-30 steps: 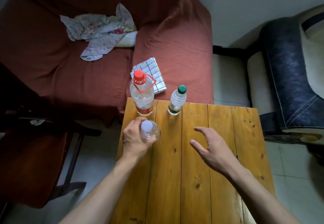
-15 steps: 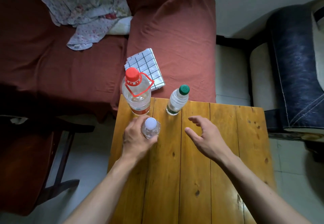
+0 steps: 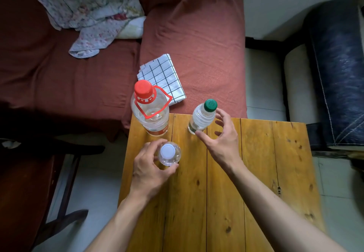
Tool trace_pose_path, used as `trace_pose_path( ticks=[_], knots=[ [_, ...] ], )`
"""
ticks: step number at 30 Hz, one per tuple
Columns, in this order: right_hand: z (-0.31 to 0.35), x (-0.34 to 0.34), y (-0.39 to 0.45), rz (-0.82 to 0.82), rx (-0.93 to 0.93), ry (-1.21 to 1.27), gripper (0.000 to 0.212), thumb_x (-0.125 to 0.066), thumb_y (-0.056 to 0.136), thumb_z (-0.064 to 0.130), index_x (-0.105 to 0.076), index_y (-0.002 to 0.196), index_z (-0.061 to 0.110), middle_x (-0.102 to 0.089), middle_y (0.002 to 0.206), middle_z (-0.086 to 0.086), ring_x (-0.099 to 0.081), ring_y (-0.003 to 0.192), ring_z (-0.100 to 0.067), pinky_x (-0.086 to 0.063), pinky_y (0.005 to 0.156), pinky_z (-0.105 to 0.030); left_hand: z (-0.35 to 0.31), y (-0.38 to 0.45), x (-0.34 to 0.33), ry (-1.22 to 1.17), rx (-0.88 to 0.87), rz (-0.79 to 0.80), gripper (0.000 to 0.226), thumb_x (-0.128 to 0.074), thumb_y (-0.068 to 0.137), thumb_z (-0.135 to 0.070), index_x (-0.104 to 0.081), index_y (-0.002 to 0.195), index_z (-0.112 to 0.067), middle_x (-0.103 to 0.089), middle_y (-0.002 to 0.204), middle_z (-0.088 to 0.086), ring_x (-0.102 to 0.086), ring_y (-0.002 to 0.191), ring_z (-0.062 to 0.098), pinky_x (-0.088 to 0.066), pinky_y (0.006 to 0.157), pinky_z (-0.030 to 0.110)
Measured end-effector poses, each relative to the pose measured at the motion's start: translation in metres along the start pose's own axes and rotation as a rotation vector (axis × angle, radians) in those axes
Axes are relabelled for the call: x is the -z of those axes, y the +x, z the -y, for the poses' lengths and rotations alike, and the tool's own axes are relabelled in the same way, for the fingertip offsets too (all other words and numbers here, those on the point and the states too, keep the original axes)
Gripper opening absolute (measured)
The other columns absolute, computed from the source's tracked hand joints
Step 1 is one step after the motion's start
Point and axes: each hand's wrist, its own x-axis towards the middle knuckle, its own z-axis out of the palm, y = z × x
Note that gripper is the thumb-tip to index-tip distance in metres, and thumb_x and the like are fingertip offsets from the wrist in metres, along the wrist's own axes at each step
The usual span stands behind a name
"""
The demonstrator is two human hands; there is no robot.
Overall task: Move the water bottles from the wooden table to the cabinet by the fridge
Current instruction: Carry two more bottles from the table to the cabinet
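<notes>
On the bench [image 3: 256, 173] our left hand [image 3: 149, 171] grips the white-cap bottle [image 3: 169, 154] — our right hand [image 3: 222, 143], fingers spread wide, cups the green-cap bottle [image 3: 201, 118] beside the red-cap bottle [image 3: 150, 111].

Wooden table [image 3: 256, 173], left hand [image 3: 151, 169] gripping white-capped bottle [image 3: 169, 154] near its left edge, right hand [image 3: 222, 139] cupped beside green-capped bottle [image 3: 202, 117], red-capped bottle [image 3: 149, 111] at far-left corner.

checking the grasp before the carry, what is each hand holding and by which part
The left hand grips the white-capped bottle round its upper body. The right hand holds nothing yet, open around the green-capped bottle.
</notes>
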Motion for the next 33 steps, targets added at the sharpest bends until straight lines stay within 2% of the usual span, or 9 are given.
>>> trace_pose_path(
  ticks=[7, 15, 19, 23, 29, 33],
  knots=[
    [-0.006, -0.021, 0.022, -0.069, -0.016, 0.093, 0.077, -0.086, 0.068, 0.047, -0.051, 0.133, 0.026, -0.06, 0.127, 0.009, -0.055, 0.118, -0.008, -0.05, 0.1, -0.044, -0.001, -0.002, -0.001, 0.0, -0.003, -0.006, 0.069, -0.094, 0.061, -0.025, -0.064, 0.122, -0.021, -0.062, 0.112, -0.008, -0.058, 0.101, 0.0, -0.047, 0.078, 0.002],
    [-0.007, -0.023, 0.031, -0.088, 0.02, 0.073, 0.063, -0.088, 0.066, 0.04, -0.057, 0.119, 0.028, -0.065, 0.112, 0.011, -0.06, 0.105, -0.005, -0.054, 0.093, -0.037, -0.001, -0.004, -0.003, 0.004, 0.013, 0.007, 0.071, -0.093, 0.062, -0.028, -0.061, 0.125, -0.024, -0.061, 0.115, -0.008, -0.055, 0.104, -0.004, -0.045, 0.077, 0.0],
    [-0.008, -0.014, 0.019, -0.034, 0.052, 0.075, 0.054, -0.088, 0.068, 0.035, -0.059, 0.114, 0.027, -0.066, 0.107, 0.012, -0.062, 0.101, -0.005, -0.056, 0.089, -0.036, -0.003, -0.005, -0.005, 0.0, 0.017, -0.002, 0.07, -0.092, 0.063, -0.028, -0.06, 0.125, -0.025, -0.061, 0.116, -0.007, -0.055, 0.106, -0.004, -0.046, 0.077, 0.001],
    [-0.013, 0.002, -0.003, 0.032, 0.075, 0.09, 0.053, -0.087, 0.07, 0.035, -0.061, 0.114, 0.024, -0.068, 0.105, 0.011, -0.063, 0.1, -0.005, -0.056, 0.085, -0.028, -0.003, -0.006, -0.007, -0.001, 0.02, -0.018, 0.07, -0.092, 0.062, -0.028, -0.061, 0.124, -0.023, -0.063, 0.116, -0.007, -0.057, 0.105, -0.004, -0.046, 0.076, 0.001],
    [-0.031, 0.023, -0.045, 0.149, 0.111, 0.02, 0.053, -0.086, 0.072, 0.034, -0.061, 0.117, 0.024, -0.067, 0.111, 0.012, -0.061, 0.106, -0.003, -0.051, 0.088, -0.02, -0.009, -0.007, -0.007, 0.024, 0.036, -0.035, 0.068, -0.094, 0.059, -0.029, -0.062, 0.119, -0.027, -0.064, 0.112, -0.009, -0.058, 0.097, -0.005, -0.045, 0.071, 0.0],
    [-0.042, 0.029, -0.066, 0.196, 0.12, -0.015, 0.057, -0.087, 0.071, 0.034, -0.06, 0.12, 0.024, -0.065, 0.114, 0.012, -0.06, 0.108, -0.002, -0.049, 0.09, -0.015, -0.014, -0.015, -0.011, 0.024, 0.017, -0.011, 0.066, -0.094, 0.058, -0.028, -0.063, 0.116, -0.028, -0.064, 0.107, -0.012, -0.058, 0.098, -0.004, -0.048, 0.073, 0.004]
  ],
)
